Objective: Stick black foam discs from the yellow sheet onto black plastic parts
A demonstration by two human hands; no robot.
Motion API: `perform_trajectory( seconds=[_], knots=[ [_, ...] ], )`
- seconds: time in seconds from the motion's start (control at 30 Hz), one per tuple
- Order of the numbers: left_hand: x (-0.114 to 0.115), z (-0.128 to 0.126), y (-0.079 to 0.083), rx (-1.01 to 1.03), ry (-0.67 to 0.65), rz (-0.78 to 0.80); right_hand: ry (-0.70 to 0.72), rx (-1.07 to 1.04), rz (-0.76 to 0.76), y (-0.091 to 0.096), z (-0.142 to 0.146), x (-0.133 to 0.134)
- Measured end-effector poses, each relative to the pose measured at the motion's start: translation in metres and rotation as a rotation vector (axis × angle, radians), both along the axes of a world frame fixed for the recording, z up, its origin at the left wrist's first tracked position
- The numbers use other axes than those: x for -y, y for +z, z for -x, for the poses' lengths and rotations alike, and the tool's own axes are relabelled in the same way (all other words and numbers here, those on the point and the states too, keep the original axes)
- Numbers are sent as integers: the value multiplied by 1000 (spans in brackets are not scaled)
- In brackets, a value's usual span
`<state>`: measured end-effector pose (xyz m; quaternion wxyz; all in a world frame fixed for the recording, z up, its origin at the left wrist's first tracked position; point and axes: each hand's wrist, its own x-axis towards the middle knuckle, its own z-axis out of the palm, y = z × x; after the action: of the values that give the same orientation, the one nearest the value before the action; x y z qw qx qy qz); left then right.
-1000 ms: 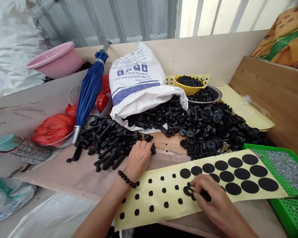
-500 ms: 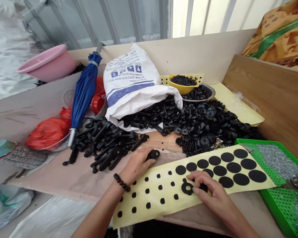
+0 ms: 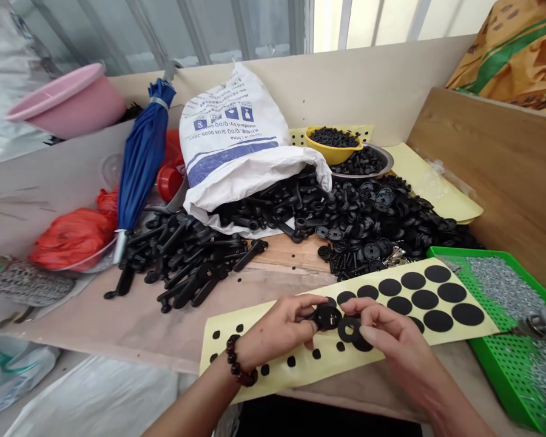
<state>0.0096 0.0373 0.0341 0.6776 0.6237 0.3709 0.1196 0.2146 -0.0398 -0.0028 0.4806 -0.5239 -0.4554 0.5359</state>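
Note:
My left hand (image 3: 279, 331), with a bead bracelet at the wrist, pinches a black plastic part (image 3: 326, 317) by its round end above a yellow sticker sheet (image 3: 273, 355). My right hand (image 3: 386, 340) holds a black ring-shaped pad (image 3: 348, 328) right beside that part, almost touching it. The sheet carries several large black discs (image 3: 425, 298) at its right end and small black dots at its left. A heap of black plastic arms (image 3: 188, 261) lies beyond the sheet to the left.
A white woven sack (image 3: 241, 152) spills black parts (image 3: 373, 221). Behind stand a yellow bowl (image 3: 333, 145) of screws, a metal dish, a folded blue umbrella (image 3: 141, 158), a pink basin (image 3: 68, 100) and a red bag (image 3: 70, 237). A green tray (image 3: 505, 364) with small metal screws sits at right beside a wooden board (image 3: 495, 164).
My left hand took a black part from the pile and brought it over the sheet. My right hand peeled a ring pad off the sheet and raised it to the part.

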Motion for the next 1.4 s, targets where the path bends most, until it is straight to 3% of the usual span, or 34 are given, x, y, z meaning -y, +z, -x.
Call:
perform_trajectory(
  seconds=[0.37,1.0,1.23,1.4],
  knots=[
    [1,-6,13,-104,-66,-23,18,-12,49,2,6,-4],
    [4,-6,1,-86,-101,-36,50,50,26,5,9,-5],
    [3,-7,8,-72,-143,-68,58,88,10,6,10,-6],
    [4,-6,3,-101,-125,-51,60,113,4,10,11,-8]
  ],
)
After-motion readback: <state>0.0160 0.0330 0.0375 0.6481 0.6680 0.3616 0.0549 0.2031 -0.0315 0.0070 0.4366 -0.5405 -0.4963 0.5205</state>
